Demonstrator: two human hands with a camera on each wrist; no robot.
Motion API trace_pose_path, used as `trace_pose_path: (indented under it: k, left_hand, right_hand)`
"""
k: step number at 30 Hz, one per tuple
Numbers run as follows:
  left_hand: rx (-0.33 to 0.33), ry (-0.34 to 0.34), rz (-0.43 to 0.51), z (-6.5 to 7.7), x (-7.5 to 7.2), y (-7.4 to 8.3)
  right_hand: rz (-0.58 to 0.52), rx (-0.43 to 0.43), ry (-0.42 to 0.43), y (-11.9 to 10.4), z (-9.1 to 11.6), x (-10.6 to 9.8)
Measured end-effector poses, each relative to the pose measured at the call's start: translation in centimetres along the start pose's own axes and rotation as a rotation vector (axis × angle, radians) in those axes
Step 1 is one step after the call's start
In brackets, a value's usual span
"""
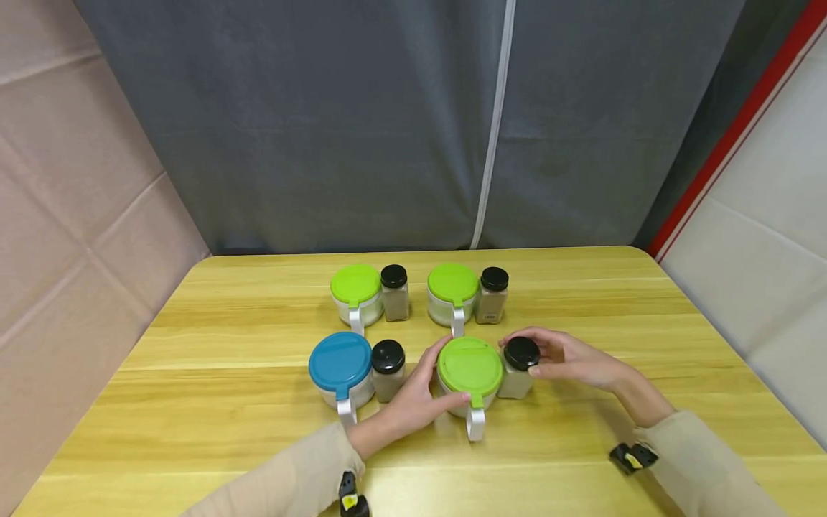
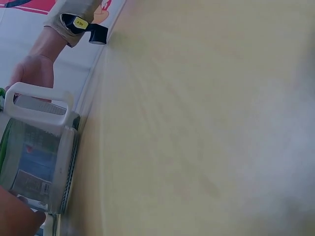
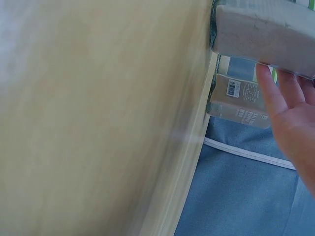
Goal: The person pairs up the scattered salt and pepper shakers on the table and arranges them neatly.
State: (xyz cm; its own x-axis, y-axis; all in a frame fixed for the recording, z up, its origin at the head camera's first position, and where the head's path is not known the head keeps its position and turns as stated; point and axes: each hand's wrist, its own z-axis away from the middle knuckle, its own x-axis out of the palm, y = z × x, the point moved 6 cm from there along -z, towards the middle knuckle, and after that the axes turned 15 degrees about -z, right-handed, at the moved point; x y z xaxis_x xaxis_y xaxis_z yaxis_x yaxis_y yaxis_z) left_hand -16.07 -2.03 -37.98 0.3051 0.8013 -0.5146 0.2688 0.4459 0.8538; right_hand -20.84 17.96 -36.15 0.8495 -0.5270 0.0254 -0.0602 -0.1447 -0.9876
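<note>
My left hand [image 1: 413,403] holds a seasoning pot [image 1: 470,368] with a green lid and a white handle, fingers along its left side and thumb at the front. Glass walls and the handle of this pot [image 2: 37,147] show in the left wrist view. My right hand [image 1: 575,361] grips a square spice jar [image 1: 515,380] with a black lid, thumb in front and fingers behind. That jar stands against the pot's right side. In the right wrist view, pale powder fills the gripped jar [image 3: 266,37], and the fingers [image 3: 273,93] reach its side.
Left of my left hand stand a blue-lidded pot [image 1: 340,362] and a black-lidded spice jar [image 1: 388,370]. Behind are two green-lidded pots [image 1: 356,286] [image 1: 452,283], each beside a spice jar [image 1: 395,294] [image 1: 492,298]. A grey curtain [image 1: 323,143] hangs past the wooden table's [image 1: 194,402] far edge.
</note>
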Motion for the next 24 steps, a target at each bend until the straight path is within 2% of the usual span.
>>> trace_pose_path:
  k: [4, 10, 13, 17, 20, 22, 24]
  left_hand:
    - [-0.007, 0.002, 0.026, 0.3, -0.4, 1.1]
    - [0.001, 0.038, -0.016, -0.2, 0.3, -0.4]
    - [0.028, 0.073, -0.069, -0.2, 0.4, -0.3]
    - [0.037, 0.098, -0.147, 0.1, 0.0, 1.3]
    - [0.061, 0.083, -0.225, 0.5, -0.7, 3.1]
    - [0.114, 0.066, -0.306, 0.9, -1.2, 4.5]
    - [0.193, 0.059, -0.413, 1.3, -2.0, 5.9]
  right_hand:
    - [0.011, 0.003, 0.004, 0.0, 0.0, 0.0]
    - [0.002, 0.0, 0.004, 0.0, 0.0, 0.0]
    - [0.011, -0.003, 0.007, -0.1, 0.1, 0.1]
    - [0.115, -0.003, 0.035, -0.6, 0.5, 0.0]
    - [0.213, 0.019, 0.084, -1.4, 1.1, -0.4]
    - [0.255, 0.06, 0.14, -2.1, 1.5, -0.9]
    - [0.321, 0.09, 0.206, -3.1, 1.9, -1.4]
